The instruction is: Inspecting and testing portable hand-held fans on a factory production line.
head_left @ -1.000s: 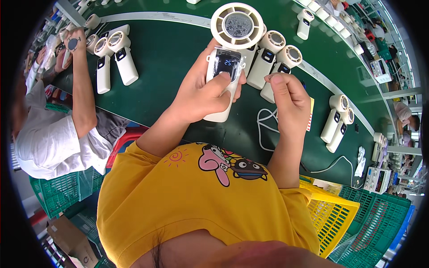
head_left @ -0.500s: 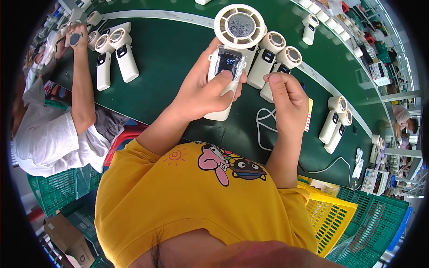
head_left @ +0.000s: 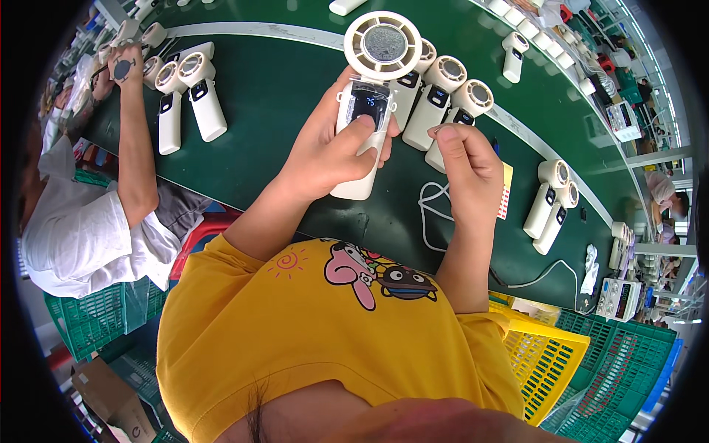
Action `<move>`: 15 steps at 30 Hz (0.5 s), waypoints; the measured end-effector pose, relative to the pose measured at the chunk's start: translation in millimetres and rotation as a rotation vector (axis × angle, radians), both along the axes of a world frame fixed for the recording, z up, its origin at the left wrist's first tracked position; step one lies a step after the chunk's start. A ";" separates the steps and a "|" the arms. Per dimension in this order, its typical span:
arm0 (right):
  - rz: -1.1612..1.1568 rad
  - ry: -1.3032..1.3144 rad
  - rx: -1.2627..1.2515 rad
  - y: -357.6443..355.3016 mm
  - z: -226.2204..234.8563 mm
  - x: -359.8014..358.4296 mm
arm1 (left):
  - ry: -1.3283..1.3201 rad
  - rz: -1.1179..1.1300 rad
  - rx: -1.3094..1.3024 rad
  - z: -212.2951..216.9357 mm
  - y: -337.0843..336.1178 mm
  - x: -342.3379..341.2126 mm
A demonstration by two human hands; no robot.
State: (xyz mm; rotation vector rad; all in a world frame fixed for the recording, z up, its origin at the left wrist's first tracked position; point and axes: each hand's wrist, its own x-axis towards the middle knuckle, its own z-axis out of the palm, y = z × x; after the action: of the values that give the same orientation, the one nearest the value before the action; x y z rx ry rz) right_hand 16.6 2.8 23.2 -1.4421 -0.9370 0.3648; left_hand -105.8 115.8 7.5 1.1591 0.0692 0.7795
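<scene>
A white handheld fan (head_left: 356, 173) stands tilted in my left hand (head_left: 325, 151), its round head away from me. My fingers wrap its handle, and the thumb presses on the front just below the lit dark display. Clear film seems to lie over that display. To the right, my right hand (head_left: 470, 159) is closed in a pinch, thumb against forefinger. A tiny dark edge shows at its fingertips, too small to name. Behind my hands lie several more white fans (head_left: 426, 118), some with lit displays.
Two fans (head_left: 209, 111) lie on the green table to the left, near a co-worker's arm (head_left: 136, 148). Another pair (head_left: 540, 210) lies to the right. A white cable (head_left: 424, 214) loops beside my right forearm. A yellow basket (head_left: 565, 343) stands below the table edge.
The number on the held fan's display has changed. The fan and both my hands have shifted slightly left in the picture, along with the surroundings. My grips stay the same.
</scene>
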 end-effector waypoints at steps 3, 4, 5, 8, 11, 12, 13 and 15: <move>0.000 0.000 -0.008 0.4 -1.1 0.5 | 0.020 0.018 -0.057 1.1 -0.3 0.2; -0.001 -0.001 -0.008 0.4 -1.5 0.5 | 0.019 0.017 -0.056 1.6 -0.3 0.0; 0.002 -0.001 -0.008 0.7 -1.9 0.6 | 0.034 0.014 -0.047 2.2 -0.1 -0.4; 0.015 0.000 -0.010 1.6 -3.4 0.4 | 0.080 0.007 -0.021 3.6 1.1 -2.6; 0.009 0.002 -0.033 2.1 -2.9 0.4 | 0.100 0.044 -0.036 1.3 3.9 -5.1; 0.007 0.004 -0.045 2.2 -2.7 0.3 | 0.112 0.063 -0.044 -0.5 5.3 -6.5; 0.005 0.007 -0.056 2.3 -2.5 0.2 | 0.124 0.083 -0.051 -2.3 7.0 -8.1; 0.015 0.007 -0.053 2.4 -3.1 0.5 | 0.199 0.143 0.015 -8.1 13.2 -11.9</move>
State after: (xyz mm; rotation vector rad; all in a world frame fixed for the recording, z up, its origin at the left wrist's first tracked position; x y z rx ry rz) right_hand 17.1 5.1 20.1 -1.4815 -0.9390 0.4077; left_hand -117.7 129.0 -0.5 1.2532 0.3155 0.7888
